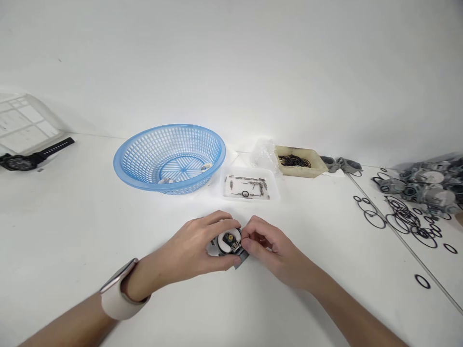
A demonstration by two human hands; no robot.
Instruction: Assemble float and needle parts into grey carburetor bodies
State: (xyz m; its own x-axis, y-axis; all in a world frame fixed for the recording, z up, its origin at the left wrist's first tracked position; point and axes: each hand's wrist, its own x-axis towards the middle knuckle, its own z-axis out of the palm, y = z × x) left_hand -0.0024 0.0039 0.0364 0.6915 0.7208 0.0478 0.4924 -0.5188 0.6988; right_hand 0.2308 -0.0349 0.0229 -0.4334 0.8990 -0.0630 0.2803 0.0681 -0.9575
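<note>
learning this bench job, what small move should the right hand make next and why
Probably a gentle nudge with the right hand at the side of the part, braced by the left hand: the left thumb and fingers span the part, and the right fingertips are bunched against its right side. Whether they pinch something small is hidden.

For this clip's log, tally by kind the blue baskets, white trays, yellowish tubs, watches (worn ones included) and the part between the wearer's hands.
Blue basket: 1
White tray: 1
Yellowish tub: 1
Watches: 2 (black watch and light-banded watch)
Part between the hands: 1
Total: 6
</note>
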